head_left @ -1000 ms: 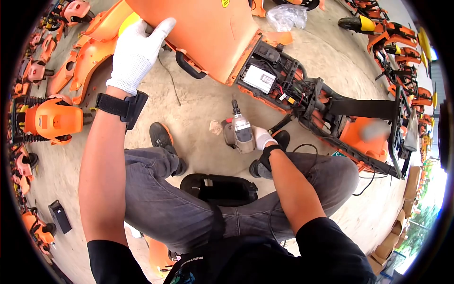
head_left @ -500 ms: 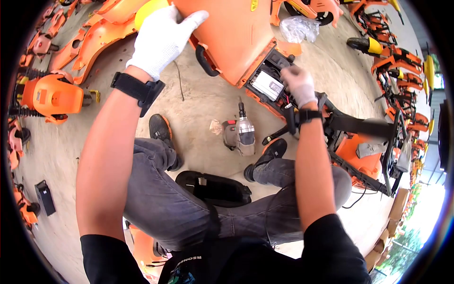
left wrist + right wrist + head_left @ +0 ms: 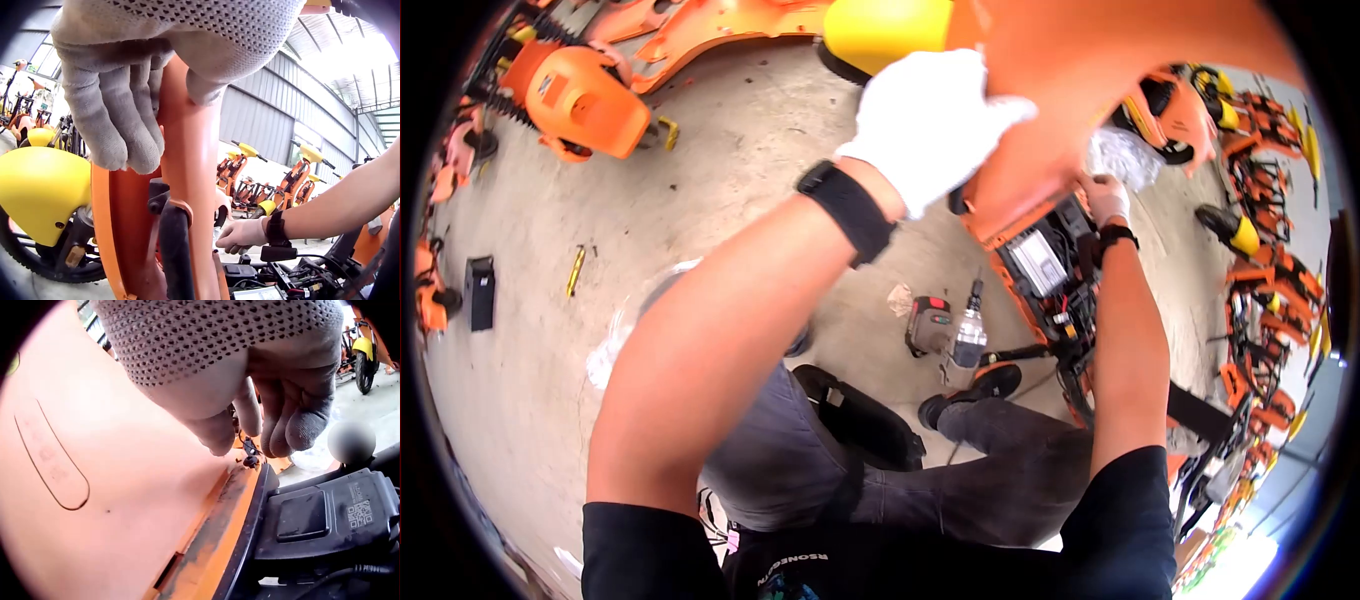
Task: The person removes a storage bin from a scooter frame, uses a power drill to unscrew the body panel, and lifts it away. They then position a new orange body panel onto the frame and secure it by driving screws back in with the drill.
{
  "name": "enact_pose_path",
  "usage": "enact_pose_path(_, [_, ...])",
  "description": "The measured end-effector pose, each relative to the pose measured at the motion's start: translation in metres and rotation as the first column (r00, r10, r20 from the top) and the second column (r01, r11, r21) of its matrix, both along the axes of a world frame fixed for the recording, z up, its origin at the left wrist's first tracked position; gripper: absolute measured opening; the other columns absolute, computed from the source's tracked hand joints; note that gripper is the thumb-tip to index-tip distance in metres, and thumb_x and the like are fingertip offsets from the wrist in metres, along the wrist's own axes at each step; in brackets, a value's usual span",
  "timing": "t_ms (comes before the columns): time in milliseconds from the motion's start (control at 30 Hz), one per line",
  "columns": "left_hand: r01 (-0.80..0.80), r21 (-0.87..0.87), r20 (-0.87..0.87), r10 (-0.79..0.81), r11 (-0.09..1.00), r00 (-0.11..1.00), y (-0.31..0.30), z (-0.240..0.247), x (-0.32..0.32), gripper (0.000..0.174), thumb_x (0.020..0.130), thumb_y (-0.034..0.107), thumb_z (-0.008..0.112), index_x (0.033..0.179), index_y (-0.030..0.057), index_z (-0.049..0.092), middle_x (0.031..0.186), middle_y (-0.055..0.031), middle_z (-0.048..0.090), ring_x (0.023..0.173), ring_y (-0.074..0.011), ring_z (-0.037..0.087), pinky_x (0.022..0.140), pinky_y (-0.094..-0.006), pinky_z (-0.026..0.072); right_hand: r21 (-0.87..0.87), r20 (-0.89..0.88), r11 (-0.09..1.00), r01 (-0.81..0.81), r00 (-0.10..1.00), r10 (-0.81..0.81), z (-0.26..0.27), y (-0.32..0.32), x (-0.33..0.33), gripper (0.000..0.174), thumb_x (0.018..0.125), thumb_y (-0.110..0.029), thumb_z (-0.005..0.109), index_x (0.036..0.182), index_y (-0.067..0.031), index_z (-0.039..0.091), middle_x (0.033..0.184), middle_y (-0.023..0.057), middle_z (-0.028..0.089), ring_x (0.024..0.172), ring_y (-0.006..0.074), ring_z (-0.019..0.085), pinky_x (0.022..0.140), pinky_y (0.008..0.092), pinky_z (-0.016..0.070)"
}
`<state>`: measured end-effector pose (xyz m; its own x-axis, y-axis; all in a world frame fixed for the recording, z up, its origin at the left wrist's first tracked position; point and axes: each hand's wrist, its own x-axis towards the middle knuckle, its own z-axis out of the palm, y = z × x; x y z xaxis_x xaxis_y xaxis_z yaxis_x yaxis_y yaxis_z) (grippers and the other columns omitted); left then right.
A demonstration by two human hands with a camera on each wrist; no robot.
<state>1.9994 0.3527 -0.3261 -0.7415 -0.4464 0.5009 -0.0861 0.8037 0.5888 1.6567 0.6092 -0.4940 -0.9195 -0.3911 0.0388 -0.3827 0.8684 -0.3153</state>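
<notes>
In a white glove, my left hand (image 3: 930,125) grips the edge of the large orange body panel (image 3: 1060,110). Its fingers (image 3: 125,119) curl over one side of the orange column (image 3: 184,137), with the thumb on the other. At the panel's far lower corner is my gloved right hand (image 3: 1107,198). Seen in the right wrist view, its fingers (image 3: 281,425) bend loosely downward above the panel's rim (image 3: 231,506) and a small black fitting (image 3: 251,462), gripping nothing visible; fingertip contact is unclear. A black module (image 3: 325,515) and a silver box (image 3: 1038,262) sit in the open frame alongside.
A power drill (image 3: 966,345) lies on the floor near a shoe (image 3: 998,382). Between the legs is a black tray-like part (image 3: 855,420). Clear plastic wrap (image 3: 1125,158) lies beyond the panel. Orange scooter parts (image 3: 580,100) and a yellow-fendered wheel (image 3: 885,35) stand around.
My right hand has left the drill, crossed over the exposed frame and reached the panel's corner. The view has turned leftward, and the left hand remains on the panel.
</notes>
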Motion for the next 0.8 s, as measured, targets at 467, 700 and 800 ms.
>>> enact_pose_path(467, [0.003, 0.158, 0.082, -0.016, 0.987, 0.997, 0.001, 0.011, 0.001, 0.042, 0.082, 0.044, 0.065, 0.076, 0.0020, 0.060, 0.059, -0.0126, 0.060, 0.064, -0.0309, 0.063, 0.062, -0.0401, 0.0500, -0.250, 0.402, 0.963, 0.102, 0.916, 0.008, 0.008, -0.012, 0.007, 0.026, 0.080, -0.024, 0.069, 0.084, 0.0012, 0.062, 0.063, 0.0041, 0.059, 0.051, 0.0116, 0.052, 0.047, 0.0259, 0.0414])
enact_pose_path(700, [-0.027, 0.111, 0.094, 0.017, 0.993, 0.995, 0.002, 0.012, 0.002, 0.043, 0.081, 0.044, 0.065, 0.073, 0.0017, 0.060, 0.059, -0.0127, 0.060, 0.063, -0.0308, 0.063, 0.061, -0.0396, 0.0504, -0.090, 0.299, 0.996, 0.010, 0.954, 0.017, 0.010, -0.020, 0.000, 0.024, 0.077, -0.019, 0.063, 0.081, 0.0040, 0.061, 0.061, 0.0061, 0.058, 0.049, 0.0133, 0.053, 0.047, 0.0276, 0.0432])
enact_pose_path(800, [-0.036, 0.091, 0.111, 0.026, 0.995, 0.993, 0.002, 0.014, 0.003, 0.044, 0.081, 0.044, 0.065, 0.073, 0.0016, 0.060, 0.059, -0.0134, 0.060, 0.062, -0.0312, 0.063, 0.061, -0.0397, 0.0505, -0.131, 0.292, 0.988, 0.082, 0.955, -0.040, 0.008, -0.022, 0.003, 0.023, 0.076, -0.019, 0.062, 0.080, 0.0035, 0.061, 0.062, 0.0063, 0.058, 0.049, 0.0132, 0.053, 0.047, 0.0275, 0.0435])
